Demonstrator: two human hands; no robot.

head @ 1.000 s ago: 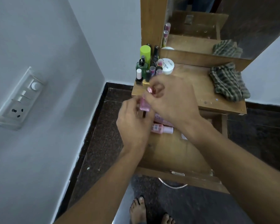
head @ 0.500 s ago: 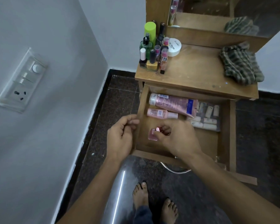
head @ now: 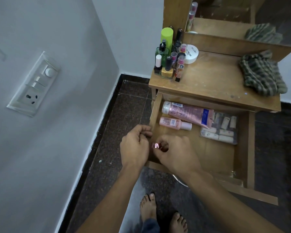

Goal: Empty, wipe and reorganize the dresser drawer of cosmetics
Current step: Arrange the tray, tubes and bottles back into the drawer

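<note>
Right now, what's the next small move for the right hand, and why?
Probably lift the small pink bottle out and stand it by the bottle cluster on the dresser top. The right hand pinches it at the drawer's front left, and the pink tube and pouch still lie inside.

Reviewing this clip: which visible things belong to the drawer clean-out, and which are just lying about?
Job: open drawer, pink tube, small pink bottle, clear pouch, pink-capped bottle pinched by the right hand, bottles on the dresser top, checked cloth.
Lying about: wall switch panel, mirror.
</note>
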